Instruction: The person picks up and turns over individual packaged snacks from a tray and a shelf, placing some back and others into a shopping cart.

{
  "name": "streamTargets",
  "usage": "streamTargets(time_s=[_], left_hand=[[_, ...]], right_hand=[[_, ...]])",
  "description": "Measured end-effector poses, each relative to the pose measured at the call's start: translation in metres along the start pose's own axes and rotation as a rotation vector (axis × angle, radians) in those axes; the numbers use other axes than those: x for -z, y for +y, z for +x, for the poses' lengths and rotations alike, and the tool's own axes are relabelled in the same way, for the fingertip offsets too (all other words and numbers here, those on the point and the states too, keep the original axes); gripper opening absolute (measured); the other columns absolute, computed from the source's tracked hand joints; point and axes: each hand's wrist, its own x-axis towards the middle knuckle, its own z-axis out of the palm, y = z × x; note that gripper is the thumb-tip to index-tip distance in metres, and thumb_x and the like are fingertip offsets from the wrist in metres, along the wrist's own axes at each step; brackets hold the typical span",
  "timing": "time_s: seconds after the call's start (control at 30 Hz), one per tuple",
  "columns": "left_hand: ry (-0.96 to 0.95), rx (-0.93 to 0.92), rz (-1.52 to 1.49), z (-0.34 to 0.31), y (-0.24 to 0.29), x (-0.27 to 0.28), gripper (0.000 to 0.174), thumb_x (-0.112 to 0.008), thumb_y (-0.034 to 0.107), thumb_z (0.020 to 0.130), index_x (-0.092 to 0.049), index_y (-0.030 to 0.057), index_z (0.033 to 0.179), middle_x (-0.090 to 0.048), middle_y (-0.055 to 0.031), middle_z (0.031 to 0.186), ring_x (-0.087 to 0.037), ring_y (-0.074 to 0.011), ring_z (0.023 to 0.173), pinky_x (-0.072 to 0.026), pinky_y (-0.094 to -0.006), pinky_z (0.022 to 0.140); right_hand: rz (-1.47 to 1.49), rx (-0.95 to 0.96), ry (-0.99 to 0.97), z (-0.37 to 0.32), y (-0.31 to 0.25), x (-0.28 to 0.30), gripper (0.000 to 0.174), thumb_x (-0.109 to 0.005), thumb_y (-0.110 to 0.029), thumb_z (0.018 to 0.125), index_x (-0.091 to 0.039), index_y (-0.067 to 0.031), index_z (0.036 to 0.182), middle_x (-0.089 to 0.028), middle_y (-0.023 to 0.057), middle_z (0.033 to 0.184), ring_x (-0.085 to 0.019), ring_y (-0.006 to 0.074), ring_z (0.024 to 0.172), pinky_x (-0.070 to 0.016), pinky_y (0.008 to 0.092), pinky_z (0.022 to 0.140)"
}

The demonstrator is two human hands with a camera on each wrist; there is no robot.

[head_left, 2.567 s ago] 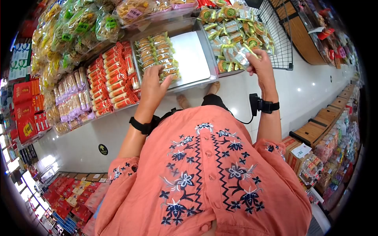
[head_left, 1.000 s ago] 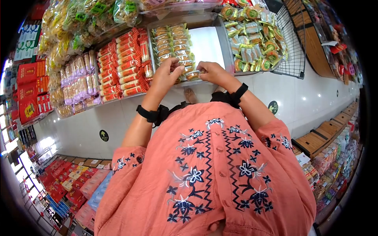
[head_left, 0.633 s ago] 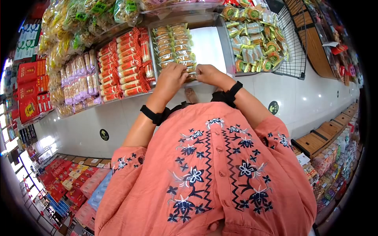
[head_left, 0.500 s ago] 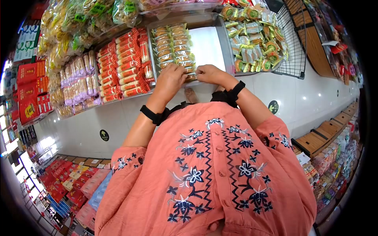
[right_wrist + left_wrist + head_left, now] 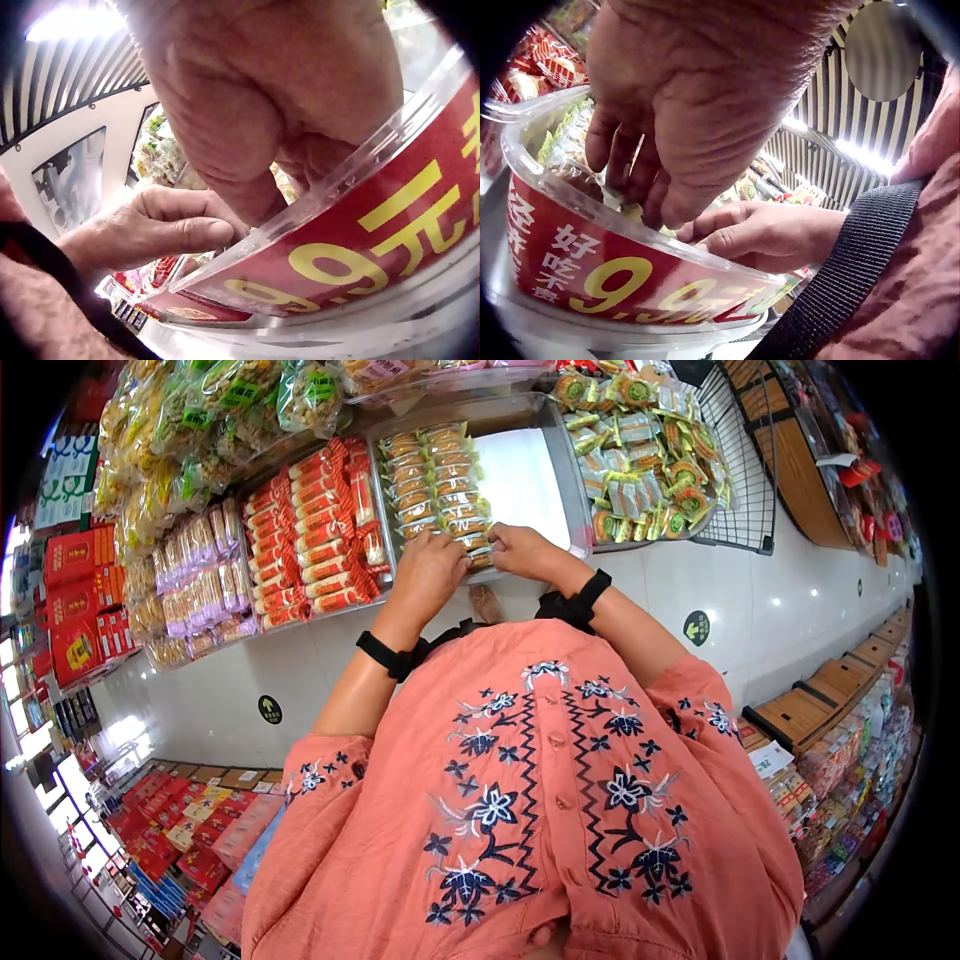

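Two rows of round pastries in clear, yellow-edged wrappers (image 5: 440, 470) lie in a clear plastic bin (image 5: 573, 480), left of a white sheet (image 5: 520, 475). At the near end of the rows, my left hand (image 5: 430, 572) and right hand (image 5: 527, 553) pinch a wrapped pastry (image 5: 480, 557) from either side. In the left wrist view, my left fingers point down inside the bin's rim, and the right hand (image 5: 769, 232) comes in opposite. The right wrist view shows my right fingertips behind the rim; the palm hides much of the pastry.
Red-wrapped snack sticks (image 5: 315, 525) and purple-edged packets (image 5: 195, 575) fill compartments at left. A bin of yellow-green packets (image 5: 645, 470) adjoins at right, beside a black wire basket (image 5: 745, 470). A red price label (image 5: 555, 247) covers the bin's front.
My right hand has come from the right bin with a packet to the near end of the rows. The left hand has joined it there; both hold nearly still lately.
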Motion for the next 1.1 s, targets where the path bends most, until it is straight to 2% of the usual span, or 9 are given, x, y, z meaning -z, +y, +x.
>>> streamTargets(time_s=[0.07,0.27,0.37,0.53,0.77,0.87,0.97,1.07,1.1], left_hand=[[-0.003,0.003,0.001,0.0,0.0,0.0,0.011,-0.069,0.015,0.089,-0.068,0.0041,0.091,-0.065,-0.012,0.092,-0.058,-0.0338,0.098,-0.0468,-0.0444,0.087],[-0.003,0.011,-0.03,0.002,0.003,0.006,0.012,-0.07,0.014,0.088,-0.068,0.0037,0.093,-0.064,-0.0131,0.092,-0.059,-0.0344,0.099,-0.047,-0.044,0.088],[0.036,0.005,-0.044,0.003,0.002,0.005,0.015,-0.073,0.014,0.085,-0.068,0.0043,0.096,-0.064,-0.0129,0.095,-0.058,-0.0344,0.1,-0.0469,-0.0438,0.089],[0.04,-0.007,-0.044,0.006,0.003,0.004,0.029,-0.078,0.015,0.079,-0.066,0.006,0.104,-0.063,-0.012,0.099,-0.058,-0.0337,0.102,-0.0463,-0.044,0.089],[-0.015,-0.053,0.066,0.013,0.003,0.0,0.036,-0.081,0.016,0.074,-0.06,0.0063,0.102,-0.062,-0.0114,0.098,-0.058,-0.033,0.1,-0.0454,-0.0443,0.086],[-0.033,-0.071,0.078,0.016,0.004,0.002,0.04,-0.083,0.017,0.072,-0.059,0.0066,0.103,-0.062,-0.0115,0.099,-0.058,-0.0329,0.1,-0.0453,-0.0447,0.086],[-0.057,-0.081,0.099,0.019,0.002,0.003,0.043,-0.083,0.017,0.071,-0.058,0.0071,0.104,-0.062,-0.0117,0.1,-0.059,-0.0328,0.1,-0.0452,-0.0447,0.085],[-0.048,-0.096,0.133,0.021,0.001,0.001,0.044,-0.083,0.016,0.069,-0.058,0.0071,0.104,-0.061,-0.0118,0.101,-0.058,-0.0326,0.1,-0.045,-0.0444,0.084],[-0.045,-0.098,0.146,0.022,0.0,0.0,0.044,-0.082,0.015,0.069,-0.058,0.007,0.104,-0.061,-0.0117,0.101,-0.058,-0.0325,0.1,-0.0449,-0.0442,0.084]], right_hand=[[-0.039,0.015,-0.007,-0.005,-0.014,0.006,0.03,-0.062,-0.015,0.087,-0.062,0.0021,0.112,-0.068,0.0135,0.084,-0.066,0.0244,0.076,-0.0527,0.0347,0.071],[0.019,0.005,-0.009,-0.005,-0.008,0.005,0.031,-0.061,-0.018,0.088,-0.063,0.0031,0.11,-0.068,0.0153,0.084,-0.066,0.0269,0.077,-0.0526,0.0363,0.072],[0.034,-0.031,0.019,-0.004,0.0,0.004,0.034,-0.065,-0.022,0.087,-0.063,0.0033,0.109,-0.069,0.0165,0.085,-0.066,0.0273,0.077,-0.0525,0.0359,0.072],[-0.09,0.014,-0.01,-0.005,0.0,0.011,0.038,-0.074,-0.029,0.082,-0.065,0.0026,0.101,-0.069,0.0177,0.085,-0.067,0.0299,0.078,-0.0521,0.0375,0.071],[-0.264,0.092,-0.006,0.003,-0.005,0.009,0.034,-0.079,-0.029,0.077,-0.065,-0.0012,0.09,-0.068,0.0192,0.081,-0.066,0.0362,0.077,-0.0509,0.0436,0.067],[-0.308,0.136,-0.001,0.004,-0.006,0.006,0.032,-0.078,-0.028,0.078,-0.065,-0.0013,0.091,-0.068,0.0198,0.08,-0.066,0.0381,0.075,-0.0512,0.0448,0.066],[-0.34,0.197,0.061,0.007,0.002,-0.001,0.031,-0.076,-0.026,0.08,-0.066,-0.0019,0.097,-0.068,0.0206,0.081,-0.066,0.0406,0.076,-0.0521,0.0469,0.067],[-0.3,0.215,0.088,0.0,-0.013,0.004,0.031,-0.074,-0.021,0.081,-0.068,-0.0023,0.105,-0.071,0.0212,0.089,-0.068,0.0402,0.085,-0.055,0.0481,0.076],[-0.315,0.244,0.116,0.0,-0.013,0.003,0.031,-0.073,-0.02,0.081,-0.067,-0.0017,0.105,-0.071,0.0216,0.088,-0.068,0.0404,0.084,-0.0551,0.048,0.075]])
